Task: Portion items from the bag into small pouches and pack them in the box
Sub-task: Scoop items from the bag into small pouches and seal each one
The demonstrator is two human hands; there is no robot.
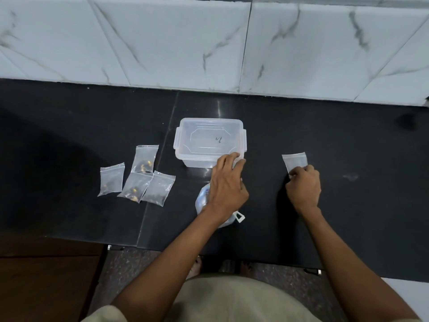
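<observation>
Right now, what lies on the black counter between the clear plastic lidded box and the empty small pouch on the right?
Nothing: the head view shows bare black counter between the clear plastic lidded box and the empty small pouch.

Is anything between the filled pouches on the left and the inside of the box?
Yes: the lid sits on the box. The left hand touches its near corner; the four pouches lie apart on the counter.

Bag (202,198) mostly hidden under left hand (228,185); pouch (295,161) near edge covered by right hand (303,187); contents unclear.
</observation>
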